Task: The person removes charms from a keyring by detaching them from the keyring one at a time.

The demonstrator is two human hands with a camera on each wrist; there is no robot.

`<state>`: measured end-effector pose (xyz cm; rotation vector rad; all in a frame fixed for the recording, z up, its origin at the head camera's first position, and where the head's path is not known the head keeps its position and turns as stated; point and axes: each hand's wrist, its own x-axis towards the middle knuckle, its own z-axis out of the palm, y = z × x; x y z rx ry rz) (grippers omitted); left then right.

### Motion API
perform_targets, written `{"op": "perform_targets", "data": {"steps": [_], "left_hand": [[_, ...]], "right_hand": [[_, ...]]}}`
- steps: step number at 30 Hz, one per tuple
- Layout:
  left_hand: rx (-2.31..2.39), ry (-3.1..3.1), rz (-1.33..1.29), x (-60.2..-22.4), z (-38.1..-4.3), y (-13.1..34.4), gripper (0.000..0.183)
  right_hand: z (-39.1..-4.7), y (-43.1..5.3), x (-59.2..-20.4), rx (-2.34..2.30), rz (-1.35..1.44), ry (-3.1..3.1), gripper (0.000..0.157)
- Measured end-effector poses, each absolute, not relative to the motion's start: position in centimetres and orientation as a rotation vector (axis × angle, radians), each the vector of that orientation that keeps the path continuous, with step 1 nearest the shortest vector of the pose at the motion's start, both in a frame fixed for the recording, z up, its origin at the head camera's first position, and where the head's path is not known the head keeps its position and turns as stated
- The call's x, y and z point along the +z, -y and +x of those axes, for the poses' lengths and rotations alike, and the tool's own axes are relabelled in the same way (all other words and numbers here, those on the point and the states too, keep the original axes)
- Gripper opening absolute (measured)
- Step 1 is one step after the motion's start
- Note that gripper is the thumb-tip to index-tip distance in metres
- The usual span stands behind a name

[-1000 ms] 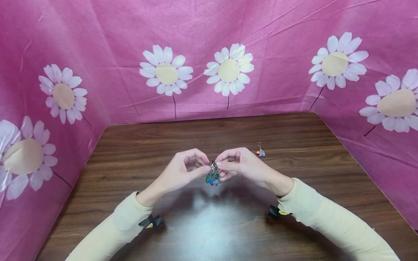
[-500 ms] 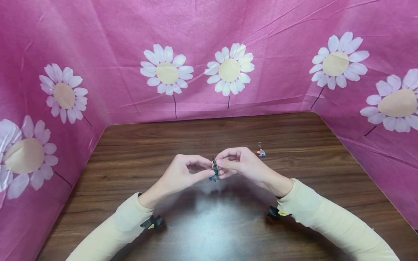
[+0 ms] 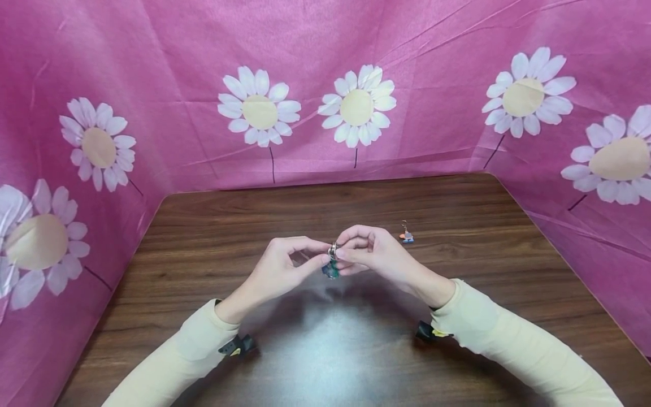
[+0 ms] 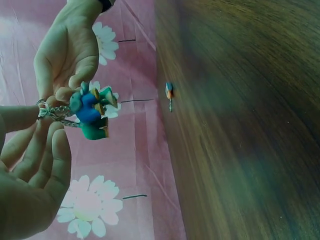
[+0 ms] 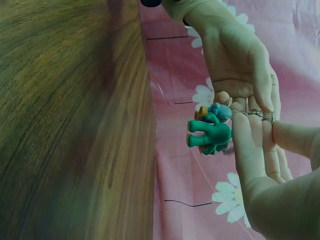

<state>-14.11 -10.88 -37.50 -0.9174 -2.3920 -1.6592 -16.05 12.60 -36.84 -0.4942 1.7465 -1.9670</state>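
My left hand (image 3: 285,267) and right hand (image 3: 380,253) meet above the middle of the table, pinching a metal split ring (image 3: 333,250) from either side with thumb and fingers. Short silver chains run from that ring to several small figure charms. A blue charm (image 4: 90,111) shows in the left wrist view, and a green figure (image 5: 217,135) with stubby legs in the right wrist view. Fingers partly hide the ring and chains. Beyond my right hand, a single keychain (image 3: 406,236) with an orange, grey and blue charm lies on the table.
The dark wood-grain table (image 3: 203,226) has a rounded far edge. Pink cloth (image 3: 305,34) printed with white daisies stands around its back and sides. A black strap with a small device (image 3: 239,345) sits at each wrist.
The bunch of charms has turned and been raised slightly between my hands. My left fingers shifted their pinch on the ring and moved closer to the right hand. The loose keychain stayed put.
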Motion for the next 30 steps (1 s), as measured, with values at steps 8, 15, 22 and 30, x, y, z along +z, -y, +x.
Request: {"op": "perform_targets", "data": {"steps": [8,15,22,30], "left_hand": [[-1.759,2.512,-0.816,-37.63,-14.22,11.06,0.011],[-1.782,2.519,-0.812,-37.70,-14.39,11.04,0.012],[-1.834,2.502,-0.790,-37.35,-14.18,11.18,0.011],[-1.839,2.535,-0.746,-37.11,-14.11,11.14,0.014]], "right_hand": [[-16.08,-12.42,-37.23,-1.998,-0.481,-1.739,0.043],[-16.05,-11.89,-37.37,-2.021,-0.463,-1.757,0.033],[-16.08,-12.20,-37.59,-1.913,-0.545,-1.800,0.031],[-16.43,-12.79,-37.25,-1.766,-0.710,-1.960,0.023]]}}
